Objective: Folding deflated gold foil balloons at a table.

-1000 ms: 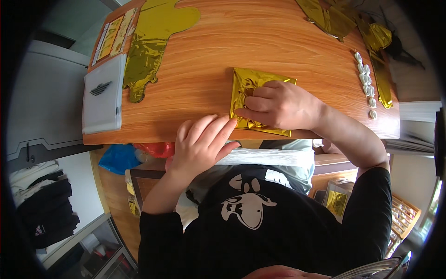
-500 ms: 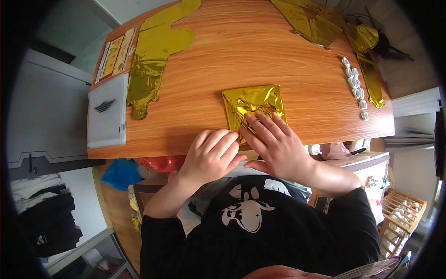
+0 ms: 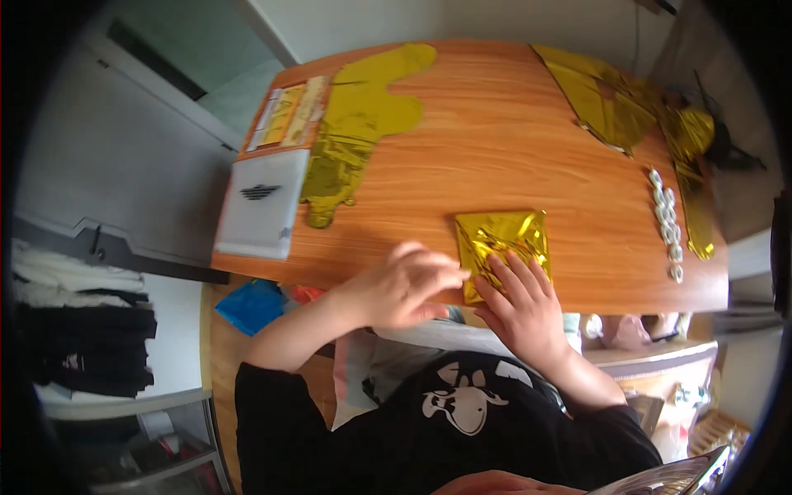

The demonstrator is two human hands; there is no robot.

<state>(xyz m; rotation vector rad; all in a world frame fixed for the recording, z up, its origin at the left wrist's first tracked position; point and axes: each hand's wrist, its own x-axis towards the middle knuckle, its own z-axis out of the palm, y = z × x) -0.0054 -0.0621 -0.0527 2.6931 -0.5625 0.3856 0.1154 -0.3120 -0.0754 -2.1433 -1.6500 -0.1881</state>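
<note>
A flat, square piece of shiny gold foil, wrinkled across its middle, lies near the front edge of the wooden table. My right hand rests palm down on its lower right part, with the fingers stretched and spread. Just left of the foil, my left hand is slightly smeared by motion. Its thumb stands apart from the loosely bent fingers, whose tips come close to the foil's left edge. Nothing shows in its grasp.
On the left lie a large gold foil balloon, clear plastic bags with black strips on top, and printed cards. More gold foil and white ribbon rolls lie on the right. A blue bag is below the table.
My left hand has come away from the foil toward the left. My right hand still lies on the foil. The whole view has shifted, so the table appears lower and further right.
</note>
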